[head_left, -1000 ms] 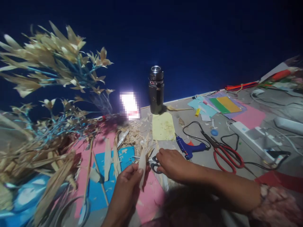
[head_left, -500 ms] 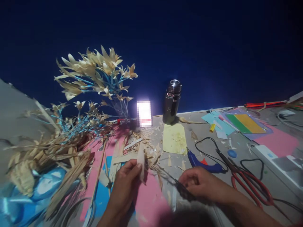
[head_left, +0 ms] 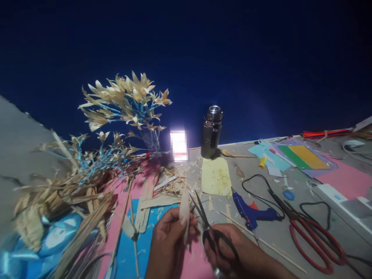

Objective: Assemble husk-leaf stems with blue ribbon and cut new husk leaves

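A pale strip of husk stands upright, pinched between the thumb and fingers of my left hand. My right hand is closed on black-handled scissors, with fingers around the handle loops. The scissor blades are parted and point up and away, just right of the strip without touching it. Beneath my hands lie pink paper and blue paper. Husk scraps lie scattered beyond my left hand.
Husk flowers and dried husks stand at left. A dark flask stands behind yellow paper. At right lie a blue glue gun, large red-handled scissors and a white power strip.
My right hand has raised the black scissors, whose blades now stand apart beside the husk strip. My left hand has shifted right with the strip. The view has tilted slightly up.
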A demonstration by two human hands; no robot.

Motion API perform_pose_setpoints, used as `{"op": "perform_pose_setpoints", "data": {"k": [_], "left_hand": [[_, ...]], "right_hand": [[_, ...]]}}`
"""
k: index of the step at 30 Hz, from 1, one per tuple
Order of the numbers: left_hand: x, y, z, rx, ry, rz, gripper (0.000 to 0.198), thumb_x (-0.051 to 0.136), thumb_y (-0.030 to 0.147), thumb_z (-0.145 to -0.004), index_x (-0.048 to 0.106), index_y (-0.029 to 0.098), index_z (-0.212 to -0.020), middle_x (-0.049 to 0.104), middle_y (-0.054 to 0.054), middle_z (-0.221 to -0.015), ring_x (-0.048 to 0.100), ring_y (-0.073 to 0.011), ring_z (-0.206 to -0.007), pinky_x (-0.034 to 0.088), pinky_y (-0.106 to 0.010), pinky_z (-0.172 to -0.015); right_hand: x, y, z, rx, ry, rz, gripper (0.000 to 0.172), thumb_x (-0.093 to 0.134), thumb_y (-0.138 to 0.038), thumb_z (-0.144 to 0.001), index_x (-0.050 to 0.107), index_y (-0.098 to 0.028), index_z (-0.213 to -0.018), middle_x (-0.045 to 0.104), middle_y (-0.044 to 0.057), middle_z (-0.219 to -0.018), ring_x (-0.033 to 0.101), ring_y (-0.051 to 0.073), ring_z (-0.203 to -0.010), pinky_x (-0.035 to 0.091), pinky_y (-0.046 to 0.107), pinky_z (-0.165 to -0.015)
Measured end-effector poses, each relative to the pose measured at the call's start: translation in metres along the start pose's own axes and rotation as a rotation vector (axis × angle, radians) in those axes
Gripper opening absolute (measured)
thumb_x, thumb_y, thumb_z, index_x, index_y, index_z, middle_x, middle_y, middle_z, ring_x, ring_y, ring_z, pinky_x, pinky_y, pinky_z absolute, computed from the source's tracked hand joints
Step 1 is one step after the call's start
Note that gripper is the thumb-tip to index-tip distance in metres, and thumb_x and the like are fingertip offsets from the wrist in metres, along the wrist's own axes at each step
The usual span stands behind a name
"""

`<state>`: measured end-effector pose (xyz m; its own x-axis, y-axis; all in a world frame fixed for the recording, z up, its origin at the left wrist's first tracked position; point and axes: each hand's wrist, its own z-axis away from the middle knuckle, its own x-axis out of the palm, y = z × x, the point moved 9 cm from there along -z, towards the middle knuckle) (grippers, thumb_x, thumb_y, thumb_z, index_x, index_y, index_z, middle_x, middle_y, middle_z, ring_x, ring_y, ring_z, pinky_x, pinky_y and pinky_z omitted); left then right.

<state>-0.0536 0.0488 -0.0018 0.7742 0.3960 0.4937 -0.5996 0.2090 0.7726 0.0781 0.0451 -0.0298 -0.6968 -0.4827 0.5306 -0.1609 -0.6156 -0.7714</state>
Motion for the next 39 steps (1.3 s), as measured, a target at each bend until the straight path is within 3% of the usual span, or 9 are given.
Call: {"op": "perform_pose_setpoints", "data": {"k": [5, 12, 18, 20, 24, 27, 30, 36, 39], "left_hand": [[0.008, -0.010, 0.002, -0.041, -0.034, -0.019, 0.027, 0.089, 0.031, -0.066, 0.070, 0.015, -0.076, 0.071, -0.006, -0.071, 0.064, -0.0159, -0.060, 0.049, -0.024, -0.056], [0.013, -0.012, 0.006, -0.083, -0.057, -0.001, 0.026, 0.090, 0.030, -0.066, 0.068, 0.016, -0.072, 0.073, -0.006, -0.070, 0.065, -0.0171, -0.059, 0.052, -0.026, -0.057], [0.006, -0.013, 0.005, -0.098, -0.061, -0.034, 0.027, 0.090, 0.030, -0.065, 0.069, 0.016, -0.071, 0.074, -0.007, -0.071, 0.066, -0.0175, -0.061, 0.050, -0.024, -0.054], [0.003, -0.015, 0.003, -0.106, -0.076, -0.053, 0.028, 0.090, 0.031, -0.064, 0.068, 0.015, -0.070, 0.075, -0.008, -0.073, 0.067, -0.0184, -0.061, 0.050, -0.024, -0.052], [-0.001, -0.019, -0.001, -0.107, -0.090, -0.037, 0.027, 0.089, 0.031, -0.065, 0.067, 0.015, -0.070, 0.076, -0.010, -0.077, 0.068, -0.0193, -0.061, 0.053, -0.027, -0.055], [0.000, -0.020, -0.001, -0.108, -0.090, -0.028, 0.027, 0.088, 0.030, -0.067, 0.066, 0.015, -0.069, 0.077, -0.010, -0.077, 0.068, -0.0194, -0.061, 0.053, -0.028, -0.057], [0.000, -0.019, 0.001, -0.118, -0.054, -0.030, 0.029, 0.089, 0.029, -0.064, 0.064, 0.016, -0.066, 0.077, -0.010, -0.080, 0.069, -0.0197, -0.060, 0.051, -0.027, -0.053], [0.001, -0.013, 0.006, -0.110, -0.014, -0.080, 0.026, 0.087, 0.029, -0.064, 0.065, 0.016, -0.067, 0.075, -0.008, -0.074, 0.064, -0.0165, -0.055, 0.044, -0.023, -0.049], [0.002, -0.011, 0.006, -0.074, -0.030, -0.054, 0.025, 0.086, 0.029, -0.065, 0.065, 0.016, -0.067, 0.074, -0.008, -0.073, 0.064, -0.0171, -0.058, 0.046, -0.025, -0.054]], "right_hand": [[0.001, -0.012, -0.001, -0.114, 0.084, 0.134, 0.068, 0.080, -0.078, -0.060, 0.059, -0.014, -0.067, 0.052, -0.002, -0.059, 0.035, 0.008, -0.053, 0.020, 0.023, -0.050], [-0.010, 0.000, -0.007, -0.069, 0.219, 0.108, 0.046, 0.082, -0.055, -0.063, 0.057, -0.017, -0.064, 0.053, -0.003, -0.053, 0.041, 0.008, -0.049, 0.026, 0.023, -0.050], [-0.017, 0.014, -0.009, -0.004, 0.246, 0.144, 0.031, 0.078, -0.035, -0.063, 0.053, -0.019, -0.059, 0.046, -0.007, -0.047, 0.034, 0.007, -0.044, 0.025, 0.022, -0.049], [-0.013, 0.011, -0.008, -0.022, 0.205, 0.143, 0.038, 0.079, -0.043, -0.065, 0.051, -0.019, -0.057, 0.045, -0.006, -0.046, 0.035, 0.007, -0.044, 0.025, 0.023, -0.048], [0.004, -0.007, -0.004, -0.111, 0.062, 0.120, 0.065, 0.071, -0.079, -0.067, 0.055, -0.017, -0.061, 0.045, -0.005, -0.051, 0.030, 0.007, -0.046, 0.019, 0.024, -0.048], [0.008, -0.018, -0.002, -0.145, 0.061, 0.138, 0.072, 0.067, -0.087, -0.065, 0.056, -0.016, -0.064, 0.045, -0.004, -0.053, 0.030, 0.007, -0.048, 0.020, 0.025, -0.049], [0.004, -0.016, -0.003, -0.143, 0.120, 0.179, 0.065, 0.072, -0.080, -0.064, 0.056, -0.017, -0.058, 0.048, -0.002, -0.053, 0.039, 0.010, -0.051, 0.026, 0.025, -0.050], [-0.019, 0.017, -0.010, 0.022, 0.282, 0.163, 0.022, 0.070, -0.034, -0.064, 0.054, -0.019, -0.058, 0.049, -0.005, -0.046, 0.038, 0.009, -0.045, 0.027, 0.023, -0.049], [-0.013, 0.010, -0.007, -0.016, 0.236, 0.165, 0.030, 0.072, -0.041, -0.066, 0.054, -0.018, -0.057, 0.051, -0.004, -0.049, 0.039, 0.008, -0.047, 0.028, 0.024, -0.050]]}}
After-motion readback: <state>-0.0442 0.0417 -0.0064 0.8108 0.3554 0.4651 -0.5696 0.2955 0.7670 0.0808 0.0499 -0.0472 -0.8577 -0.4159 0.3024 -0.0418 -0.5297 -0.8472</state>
